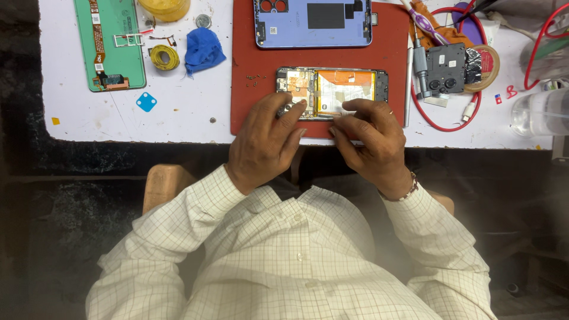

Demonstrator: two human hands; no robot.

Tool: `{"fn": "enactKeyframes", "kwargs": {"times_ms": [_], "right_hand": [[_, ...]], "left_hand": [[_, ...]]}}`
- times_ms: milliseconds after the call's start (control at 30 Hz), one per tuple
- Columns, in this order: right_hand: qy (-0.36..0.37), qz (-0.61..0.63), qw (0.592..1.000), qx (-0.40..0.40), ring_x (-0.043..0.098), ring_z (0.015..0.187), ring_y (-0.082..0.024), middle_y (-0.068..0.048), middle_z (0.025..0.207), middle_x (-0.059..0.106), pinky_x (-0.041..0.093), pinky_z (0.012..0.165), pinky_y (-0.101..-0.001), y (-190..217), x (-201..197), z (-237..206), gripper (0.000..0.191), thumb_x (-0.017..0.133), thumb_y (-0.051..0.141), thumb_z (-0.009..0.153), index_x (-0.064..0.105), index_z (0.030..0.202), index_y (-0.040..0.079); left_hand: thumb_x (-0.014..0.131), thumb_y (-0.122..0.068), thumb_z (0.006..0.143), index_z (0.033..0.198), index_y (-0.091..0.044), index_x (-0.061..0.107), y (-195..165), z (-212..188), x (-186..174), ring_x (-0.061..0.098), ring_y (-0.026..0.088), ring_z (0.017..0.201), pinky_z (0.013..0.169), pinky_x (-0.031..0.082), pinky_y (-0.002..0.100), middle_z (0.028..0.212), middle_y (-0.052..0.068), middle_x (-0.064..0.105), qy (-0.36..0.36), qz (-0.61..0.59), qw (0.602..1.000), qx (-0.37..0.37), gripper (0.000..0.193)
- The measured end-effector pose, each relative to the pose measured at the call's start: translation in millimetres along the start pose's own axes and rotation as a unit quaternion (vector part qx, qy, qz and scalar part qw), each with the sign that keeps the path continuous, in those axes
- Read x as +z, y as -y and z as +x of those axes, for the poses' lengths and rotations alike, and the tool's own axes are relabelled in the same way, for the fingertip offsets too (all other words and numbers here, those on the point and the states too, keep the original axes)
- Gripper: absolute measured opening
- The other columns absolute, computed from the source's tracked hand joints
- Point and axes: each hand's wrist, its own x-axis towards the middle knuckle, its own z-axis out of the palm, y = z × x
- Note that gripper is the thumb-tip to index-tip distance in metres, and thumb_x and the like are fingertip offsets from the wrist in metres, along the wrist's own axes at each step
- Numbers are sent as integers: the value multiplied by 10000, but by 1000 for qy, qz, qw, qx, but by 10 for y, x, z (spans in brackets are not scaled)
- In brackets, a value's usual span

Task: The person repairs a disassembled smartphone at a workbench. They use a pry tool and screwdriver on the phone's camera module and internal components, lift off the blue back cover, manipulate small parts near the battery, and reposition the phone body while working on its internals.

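At the far left of the white table [189, 118], a green phone panel [110, 44] lay flat, its far end cut off by the frame, with bare table open to its left and on its near side. Just right of it sat a yellow tape roll [164, 57], a crumpled blue cloth [203, 51] and a small blue square piece [146, 102], all apart from one another; a yellow jar [165, 8] was cropped at the far edge. On the red mat [249, 101], a lilac back cover [313, 24] lay far, cut off at the top, and the opened phone [332, 92] lay nearer, close to the mat's near edge. The left hand [267, 145] rested on the phone's left end, fingers spread and pressing down, hiding that corner. The right hand [370, 142] had its fingertips bunched along the phone's near edge; whether they pinched anything could not be told. Right of the mat, a grey tool [420, 68], a black camera module block [446, 68], a tape ring [487, 66] and a red cable [450, 125] crowded the table, leaving little room, and a clear container [539, 112] was blurred at the right edge.
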Motion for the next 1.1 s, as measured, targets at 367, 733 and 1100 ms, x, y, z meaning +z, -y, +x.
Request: {"fn": "enactKeyframes", "kwargs": {"times_ms": [367, 733, 1100], "right_hand": [[38, 23, 998, 37, 648, 887, -181, -120, 1208, 580, 544, 717, -302, -83, 49, 39, 171, 813, -34, 917, 701, 1033, 21], [36, 43, 998, 42, 660, 881, -175, -113, 1203, 579, 566, 716, -287, -119, 50, 34, 209, 817, -1, 915, 703, 1089, 22], [32, 68, 996, 57, 671, 886, -151, -101, 1203, 584, 574, 694, -251, -163, 45, 17, 254, 822, -16, 904, 690, 1116, 30]], "left_hand": [[842, -171, 958, 1405, -59, 572, 450, 469, -369, 539, 361, 1348, 1154, 453, 458, 1416, 163, 516, 7, -6, 997, -80, 534], [957, -372, 760, 1448, -73, 519, 1041, 1163, -470, 559, 397, 1264, 1015, 467, 502, 1357, 193, 620, 149, 90, 981, -89, 868], [919, -377, 895, 1422, -62, 576, 986, 1142, -545, 597, 408, 1205, 985, 496, 525, 1303, 232, 639, 128, 103, 984, -68, 704]]}}
